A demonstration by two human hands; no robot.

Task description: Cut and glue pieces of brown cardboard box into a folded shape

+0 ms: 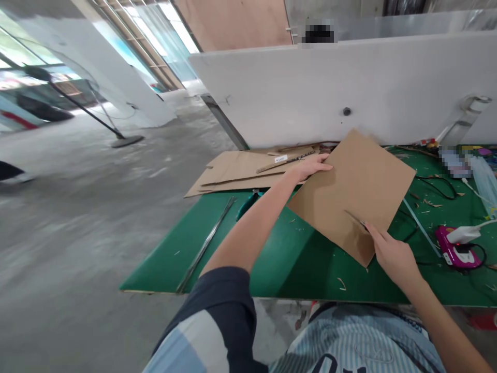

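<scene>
A square sheet of brown cardboard [361,178] is turned cornerwise above the green table, its near corner pointing at me. My left hand [313,165] holds its upper left edge, with finger ends showing on the face of the sheet. In my right hand [392,251] is a thin pointed blade [355,219] that lies over the lower part of the sheet; its handle is hidden by my fingers. Beyond my left hand, a narrow cardboard strip [267,166] with a white label rests on a stack of flat cardboard pieces [229,168].
The green table [166,269] bears thin metal strips [207,241] and a teal-handled tool [246,204] at left. On the right are a pink power strip [458,248] with a white plug, cables and cardboard scraps. A white panel [295,98] stands along the back.
</scene>
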